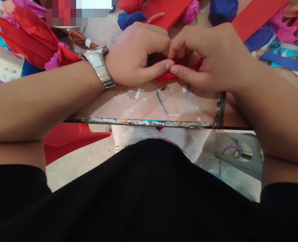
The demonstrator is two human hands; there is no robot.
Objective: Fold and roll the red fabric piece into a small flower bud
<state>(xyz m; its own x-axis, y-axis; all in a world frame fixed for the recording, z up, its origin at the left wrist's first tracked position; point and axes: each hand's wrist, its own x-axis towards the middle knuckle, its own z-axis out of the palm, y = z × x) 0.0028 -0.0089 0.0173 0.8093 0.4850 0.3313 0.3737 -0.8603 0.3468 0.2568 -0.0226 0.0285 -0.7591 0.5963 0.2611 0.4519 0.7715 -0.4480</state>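
Observation:
My left hand (139, 55) and my right hand (207, 57) meet above the table, thumb tips almost touching. Between them is a piece of red fabric (168, 77), pinched by the thumbs and fingers of both hands. Most of the piece is hidden behind the hands, so its full shape does not show. A metal watch (101, 67) is on my left wrist. Just beyond my hands lie a blue rolled piece (131, 20), a wide red strip (164, 15) and a pink rolled rosette (190, 11).
The tabletop (149, 104) carries small paper scraps, with a dark metal frame (219, 109) along its edge. Red bundles (30, 37) crowd the left beside a white power strip (9, 65). Blue strips (285, 62) lie at right. Below stands a red chair (70, 141).

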